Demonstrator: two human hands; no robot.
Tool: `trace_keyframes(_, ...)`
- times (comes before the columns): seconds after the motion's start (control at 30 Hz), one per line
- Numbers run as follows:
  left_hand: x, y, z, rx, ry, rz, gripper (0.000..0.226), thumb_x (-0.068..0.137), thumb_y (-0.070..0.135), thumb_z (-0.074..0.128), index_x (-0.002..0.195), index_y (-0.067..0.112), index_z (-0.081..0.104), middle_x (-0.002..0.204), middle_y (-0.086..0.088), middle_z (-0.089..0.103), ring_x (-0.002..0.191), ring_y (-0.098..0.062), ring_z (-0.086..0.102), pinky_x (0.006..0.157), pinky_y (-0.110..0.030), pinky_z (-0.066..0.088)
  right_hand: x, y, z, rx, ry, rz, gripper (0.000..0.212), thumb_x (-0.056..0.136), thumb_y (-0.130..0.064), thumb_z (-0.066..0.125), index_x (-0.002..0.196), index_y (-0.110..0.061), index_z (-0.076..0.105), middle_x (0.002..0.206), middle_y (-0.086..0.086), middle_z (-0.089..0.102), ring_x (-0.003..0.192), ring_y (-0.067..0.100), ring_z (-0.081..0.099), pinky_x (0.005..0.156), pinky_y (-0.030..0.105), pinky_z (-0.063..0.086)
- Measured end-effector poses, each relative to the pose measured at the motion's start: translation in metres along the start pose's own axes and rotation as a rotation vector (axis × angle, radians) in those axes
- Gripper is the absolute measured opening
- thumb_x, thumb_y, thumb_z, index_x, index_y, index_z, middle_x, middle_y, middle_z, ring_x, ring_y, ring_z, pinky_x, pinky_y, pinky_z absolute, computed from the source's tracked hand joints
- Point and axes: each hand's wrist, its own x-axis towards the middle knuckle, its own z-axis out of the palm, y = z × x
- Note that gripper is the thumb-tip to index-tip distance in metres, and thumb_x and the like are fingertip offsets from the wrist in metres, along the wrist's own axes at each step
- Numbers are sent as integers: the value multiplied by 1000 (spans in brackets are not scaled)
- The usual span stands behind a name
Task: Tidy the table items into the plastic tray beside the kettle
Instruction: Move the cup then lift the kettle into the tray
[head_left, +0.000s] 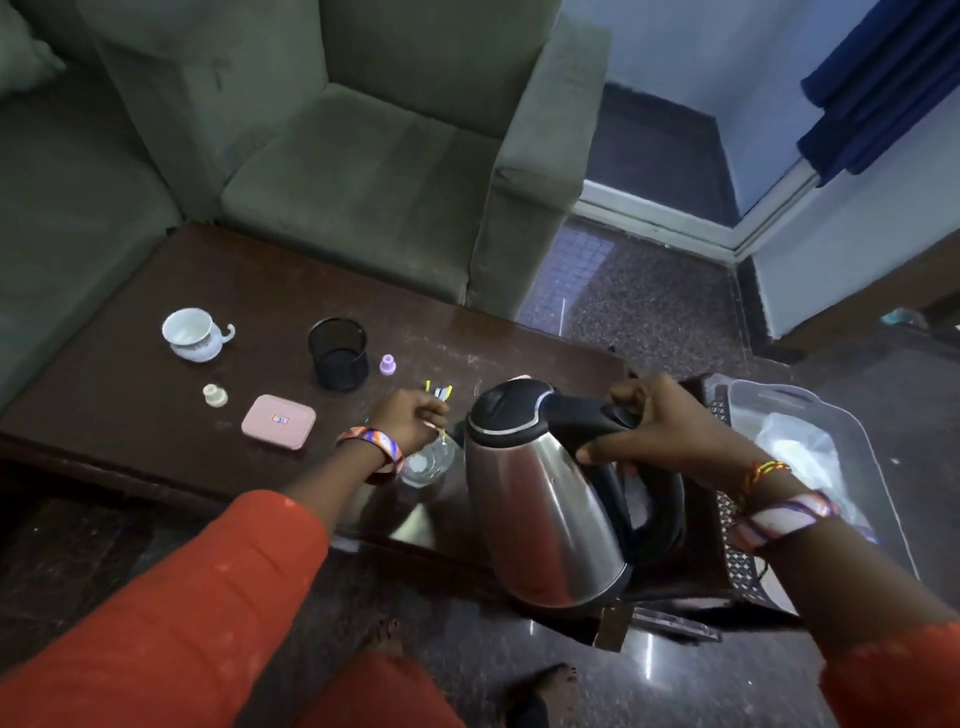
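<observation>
Teacup (191, 333), mesh pen cup (338, 353), two small stoppers, pink case (279, 421) well apart on table (156, 322); open room among them.

Left hand (415, 418) pinched on small yellow-tipped items (439, 391), just above clear glass (428, 460). Risk: wrist knocks glass, near front edge.

Right hand (660, 421) clenched on handle of kettle (540, 488), tilted at table corner. Risk: spill if filled; contents not visible.

Plastic tray (852, 431) far right on latticed stool, beside kettle, holding clear bag. Kettle blocks straight path to tray.

One wide-angle camera sits on the person's head, looking forward and steeply down, close over the dark table (270, 291), towards the green armchair (374, 171) beyond.
</observation>
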Motion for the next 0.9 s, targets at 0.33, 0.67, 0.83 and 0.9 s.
trace_keyframes(0.33,-7,125,54,137,-613,270,24,63,-1,73,81,15,73,60,10,70,62,-6,61,63,-20,54,-92,59,-72,221,218,3,21,61,3,81,69,-7,65,56,-1,62,54,13,57,53,23,44)
trace_keyframes(0.67,-2,252,210,257,-614,482,31,58,10,81,88,5,73,69,-5,75,71,-17,67,74,-33,57,-183,172,-180,205,407,158,26,67,11,71,90,3,63,78,12,64,67,11,63,60,15,53)
trace_keyframes(0.83,-2,279,294,285,-568,512,26,63,3,79,86,-4,72,82,-26,73,75,-20,62,80,-46,55,-208,247,-213,203,473,231,29,68,9,70,96,10,60,85,25,62,79,25,58,71,29,49)
trace_keyframes(0.9,1,281,323,296,-566,494,20,63,0,78,82,-1,73,61,-3,74,66,-13,63,75,-37,56,-211,275,-221,205,475,243,30,69,10,69,98,10,61,87,26,62,81,25,58,73,29,48)
